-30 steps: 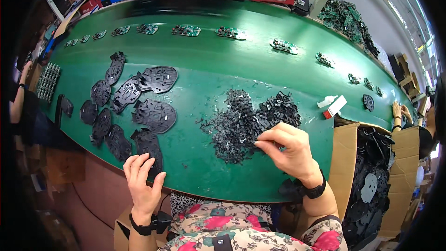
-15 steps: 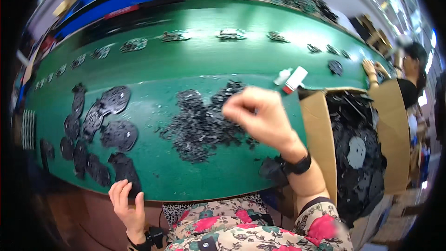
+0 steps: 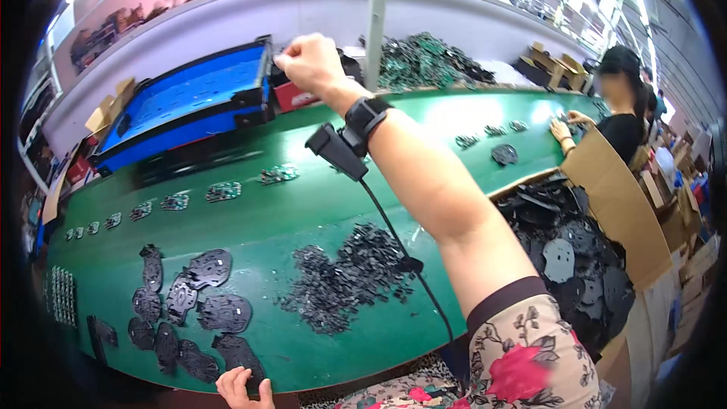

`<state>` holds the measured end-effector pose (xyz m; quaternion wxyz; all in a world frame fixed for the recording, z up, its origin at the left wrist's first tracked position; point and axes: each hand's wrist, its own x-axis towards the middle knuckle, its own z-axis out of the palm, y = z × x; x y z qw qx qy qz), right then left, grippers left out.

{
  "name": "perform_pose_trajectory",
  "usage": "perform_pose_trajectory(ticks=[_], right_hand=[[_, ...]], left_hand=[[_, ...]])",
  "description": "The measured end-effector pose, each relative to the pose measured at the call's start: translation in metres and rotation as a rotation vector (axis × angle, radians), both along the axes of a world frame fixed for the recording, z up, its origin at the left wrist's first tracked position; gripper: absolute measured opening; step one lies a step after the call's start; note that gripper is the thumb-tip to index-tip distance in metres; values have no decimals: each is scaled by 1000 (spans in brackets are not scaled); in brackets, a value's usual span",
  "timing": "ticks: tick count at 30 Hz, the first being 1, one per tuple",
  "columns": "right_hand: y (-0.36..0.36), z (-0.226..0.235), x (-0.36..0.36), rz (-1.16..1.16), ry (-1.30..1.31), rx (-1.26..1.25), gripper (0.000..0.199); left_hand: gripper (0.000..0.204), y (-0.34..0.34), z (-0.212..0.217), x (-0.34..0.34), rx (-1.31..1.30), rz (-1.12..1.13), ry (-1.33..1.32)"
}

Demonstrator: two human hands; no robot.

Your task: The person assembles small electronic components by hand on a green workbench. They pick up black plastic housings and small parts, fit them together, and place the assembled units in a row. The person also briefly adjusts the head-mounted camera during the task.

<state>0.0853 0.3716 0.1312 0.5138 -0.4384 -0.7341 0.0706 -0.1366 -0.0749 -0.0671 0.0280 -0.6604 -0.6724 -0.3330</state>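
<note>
A worker's right hand (image 3: 309, 60), fist closed on something unseen, reaches toward a blue tray (image 3: 182, 98); the left hand (image 3: 244, 388) rests open beside black plastic plates (image 3: 198, 310).

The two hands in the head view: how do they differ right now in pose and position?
The right hand is raised far across the green belt, closed in a fist by the blue tray; the left hand rests low at the belt's near edge, fingers loosely spread beside the flat black plates. The right wrist carries a black band with a cabled device; the left wrist is out of frame. Both are bare.
</note>
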Motion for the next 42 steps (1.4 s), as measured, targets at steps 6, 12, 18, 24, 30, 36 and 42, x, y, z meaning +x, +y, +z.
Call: perform_pose_trajectory(ticks=[6, 12, 18, 24, 30, 36, 42], right_hand=[[40, -53, -35, -110, 2, -320, 21], [56, -63, -42, -117, -8, -316, 21], [43, -55, -7, -76, -10, -288, 20], [-58, -9, 53, 158, 43, -238, 23], [-197, 7, 103, 278, 96, -354, 21], [-319, -113, 123, 369, -6, -696, 12], [-330, -176, 90, 519, -97, -424, 26]], left_hand=[[32, -1, -5, -1, -37, 34, -62], [34, -3, -4, -1, -62, 48, -75], [31, 0, -8, -2, -28, 14, -66], [23, 5, 0, 3, 30, 9, -29], [34, -5, -25, -9, -18, 56, -112], [35, -2, -26, -6, 23, 23, -99], [33, -5, -27, -5, -10, 63, -71]])
